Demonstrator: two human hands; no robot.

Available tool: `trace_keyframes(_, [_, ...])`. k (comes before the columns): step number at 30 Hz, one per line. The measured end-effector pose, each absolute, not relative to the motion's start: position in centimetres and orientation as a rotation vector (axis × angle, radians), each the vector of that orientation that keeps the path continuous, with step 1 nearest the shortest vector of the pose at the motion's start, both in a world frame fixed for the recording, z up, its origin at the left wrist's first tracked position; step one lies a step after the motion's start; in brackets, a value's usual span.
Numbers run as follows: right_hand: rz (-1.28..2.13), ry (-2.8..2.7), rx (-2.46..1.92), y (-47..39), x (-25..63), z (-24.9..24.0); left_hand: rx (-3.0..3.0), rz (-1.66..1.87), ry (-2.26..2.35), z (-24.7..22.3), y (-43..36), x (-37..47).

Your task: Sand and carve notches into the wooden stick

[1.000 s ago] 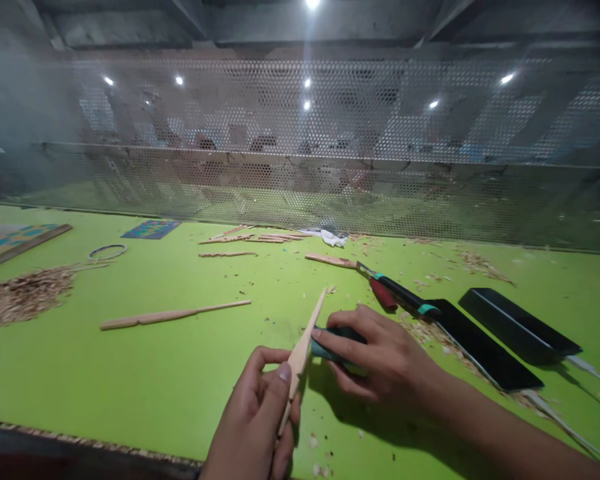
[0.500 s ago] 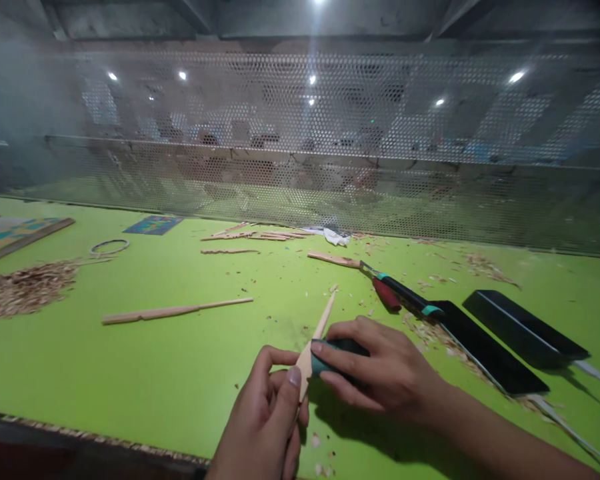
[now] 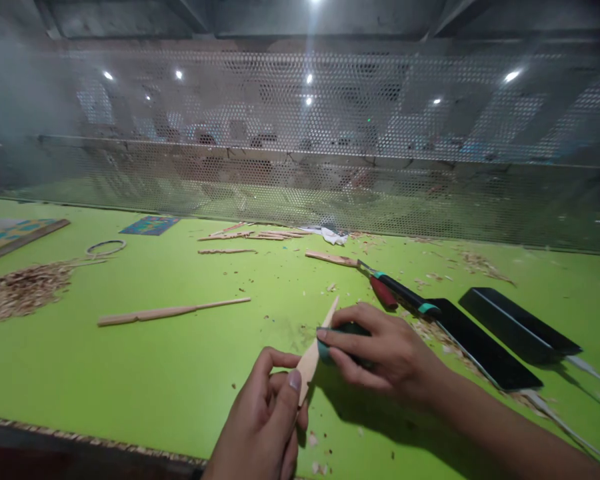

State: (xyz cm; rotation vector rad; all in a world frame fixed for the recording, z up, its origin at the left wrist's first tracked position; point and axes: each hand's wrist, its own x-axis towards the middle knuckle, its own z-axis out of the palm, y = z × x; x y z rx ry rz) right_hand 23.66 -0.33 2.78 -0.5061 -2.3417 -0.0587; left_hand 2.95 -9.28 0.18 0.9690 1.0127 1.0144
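Note:
My left hand (image 3: 267,417) is closed round the wide lower end of a pale carved wooden stick (image 3: 309,367), thumb on top. The stick tilts away from me and tapers to a thin far tip. In my right hand (image 3: 380,347) is a dark green-and-black tool (image 3: 324,352), gripped by curled fingers. It presses against the right side of the stick, around its middle. Fingers hide most of the tool, so its exact kind does not show. Another carved wooden stick (image 3: 173,312) lies to the left on the green table (image 3: 180,373).
Two dark phone-like devices (image 3: 485,347) (image 3: 520,327) with white cables lie at right. Near them are a wooden-handled tool (image 3: 333,259), a black-handled tool (image 3: 405,290) and a red handle (image 3: 383,293). Wood shavings (image 3: 23,290) are heaped left. A perforated screen (image 3: 300,153) spans the back.
My right hand has slid the green-and-black tool a little up the stick, toward its thin tip. My left hand keeps its hold. The view has shifted slightly.

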Motion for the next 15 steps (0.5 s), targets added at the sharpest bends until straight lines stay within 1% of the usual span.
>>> trace_keyframes(4, [0.178,-2.330,-0.525,-0.7,23.3,2.8,0.971,1.000,1.020,0.0,-9.3,2.9])
trace_keyframes(6, [0.224,-2.342,-0.486,-1.4,22.8,2.8,0.966,1.004,1.019,-0.1,-9.3,2.9])
trace_keyframes(11, [0.004,-2.362,-0.439,-2.3,22.4,2.8,0.937,1.004,1.007,-0.2,-9.3,2.8])
trace_keyframes(15, [-0.036,-2.347,-0.450,-2.0,22.6,2.4,0.929,1.009,1.000,0.0,-9.2,2.8])
